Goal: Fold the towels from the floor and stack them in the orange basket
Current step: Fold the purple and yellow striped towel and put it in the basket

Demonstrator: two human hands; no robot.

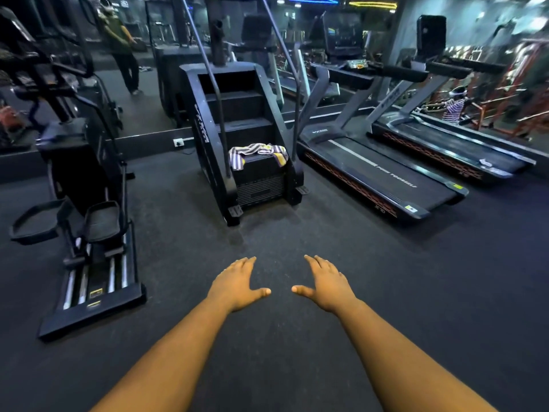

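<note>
Both bare forearms reach forward from the bottom edge over the dark floor (297, 233). Left hand (237, 283) and right hand (326, 285) are held palm down, side by side, with fingers straight and thumbs pointing toward each other across a narrow gap. Each grip is released; neither holds or touches anything.

Straight ahead, well beyond the fingertips, stands a black stair climber (237, 129). One striped towel (257, 153), white and grey with yellow patches, lies crumpled on its lowest step, draped over the step's front edge and both corners. It sits well apart from both hands, roughly in line with the gap between them and slightly closer to the left hand's side. It rests on the machine, not on the floor.

To the left of the climber is an elliptical (86, 209) with two pedals and bright rails on its base. To the right are two treadmills (377, 176), parallel and angled away; a small pale item lies on the farther belt, too blurred to identify. A wall socket (178, 142) sits low on the mirrored wall behind the machines. In the mirror a standing person (123, 46) is reflected at upper left, and a person in a striped shirt (453, 110) appears at far right among orange racks.
</note>
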